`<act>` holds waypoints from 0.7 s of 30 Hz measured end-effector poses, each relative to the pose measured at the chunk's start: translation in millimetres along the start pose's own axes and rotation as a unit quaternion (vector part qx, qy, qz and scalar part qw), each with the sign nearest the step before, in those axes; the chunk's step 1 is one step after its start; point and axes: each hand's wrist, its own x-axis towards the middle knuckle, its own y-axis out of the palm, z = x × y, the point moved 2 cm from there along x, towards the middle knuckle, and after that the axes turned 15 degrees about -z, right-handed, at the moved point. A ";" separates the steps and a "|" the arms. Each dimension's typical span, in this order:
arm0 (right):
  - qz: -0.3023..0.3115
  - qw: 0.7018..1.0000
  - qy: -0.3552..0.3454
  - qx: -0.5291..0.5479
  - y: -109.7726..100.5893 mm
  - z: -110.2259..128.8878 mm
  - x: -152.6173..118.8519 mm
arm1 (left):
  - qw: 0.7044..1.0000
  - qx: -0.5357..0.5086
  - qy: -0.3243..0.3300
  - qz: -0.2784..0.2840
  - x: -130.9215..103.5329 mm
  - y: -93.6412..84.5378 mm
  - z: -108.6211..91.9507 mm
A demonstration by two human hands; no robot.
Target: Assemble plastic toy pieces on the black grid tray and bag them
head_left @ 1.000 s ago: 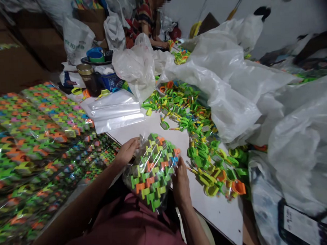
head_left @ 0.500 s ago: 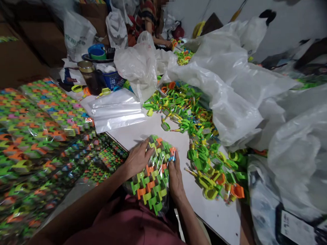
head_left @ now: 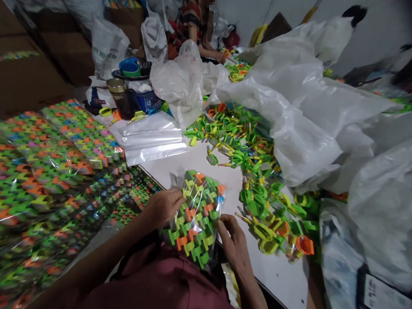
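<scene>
A clear plastic bag [head_left: 198, 214] packed with interlocking rows of small green, orange, yellow and blue plastic pieces leans at the table's near edge, against my body. My left hand [head_left: 165, 206] has its fingers closed on the bag's upper left side. At the lower right side, my right hand [head_left: 232, 240] pinches the film between thumb and fingers. Just to the right of the bag, loose ring-shaped plastic pieces [head_left: 252, 198], mostly green and yellow, lie heaped on the white table [head_left: 223, 174].
Filled clear bags [head_left: 55, 152] are stacked on the left. Flat empty plastic bags [head_left: 154, 141] lie beyond my left hand, near a dark jar [head_left: 121, 99] and a blue basket [head_left: 147, 100]. Large translucent sacks [head_left: 299, 109] cover the right. A co-worker's hand [head_left: 218, 57] handles pieces at the back.
Both hands were flat against the bag's sides. Now my left fingers have closed at its left side, and my right hand has slid down to pinch the lower right side.
</scene>
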 end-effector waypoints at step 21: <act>0.186 0.887 -0.408 -0.110 196.9 50.2 56.8 | 0.819 0.196 -0.533 0.080 -252.0 -61.4 180.5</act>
